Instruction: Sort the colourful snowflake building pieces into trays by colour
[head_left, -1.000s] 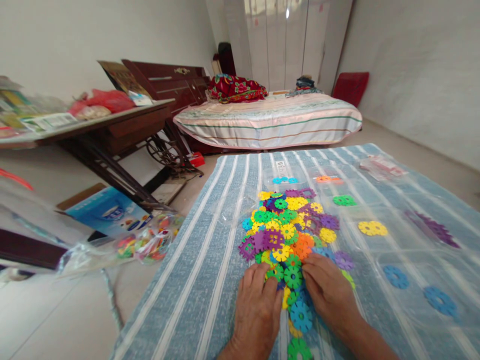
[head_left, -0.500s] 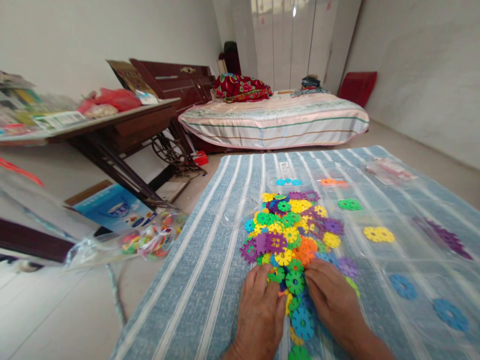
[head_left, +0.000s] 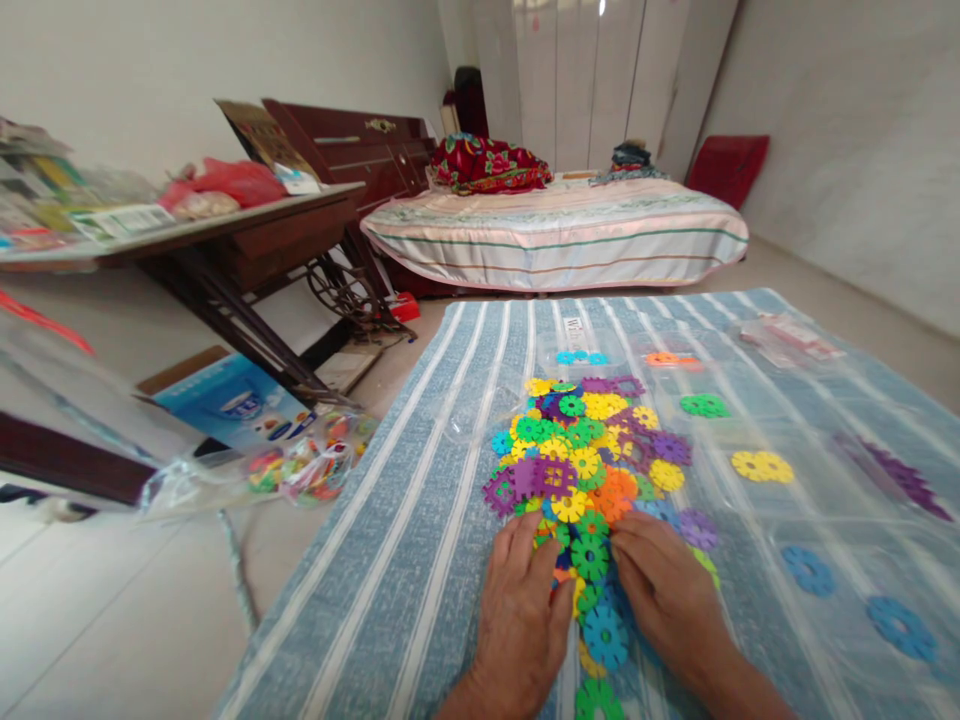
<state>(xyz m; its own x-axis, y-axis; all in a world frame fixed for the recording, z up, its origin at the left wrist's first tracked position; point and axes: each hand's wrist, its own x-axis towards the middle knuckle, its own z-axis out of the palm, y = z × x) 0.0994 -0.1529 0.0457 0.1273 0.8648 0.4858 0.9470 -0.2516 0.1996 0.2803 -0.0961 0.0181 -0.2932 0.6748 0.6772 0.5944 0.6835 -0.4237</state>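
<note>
Head view: hands (head_left: 523,605) at discs (head_left: 590,556); label (head_left: 573,326) starts "Wi".

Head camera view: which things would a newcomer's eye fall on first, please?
The heap of bright notched pieces draws the eye first, lying on the blue striped cloth, with the left hand and right hand at its near part. Behind, the red flowered bundle on the bed stands out.

multicoloured pieces (head_left: 589,556), blue-white striped cloth (head_left: 390,580)
</note>
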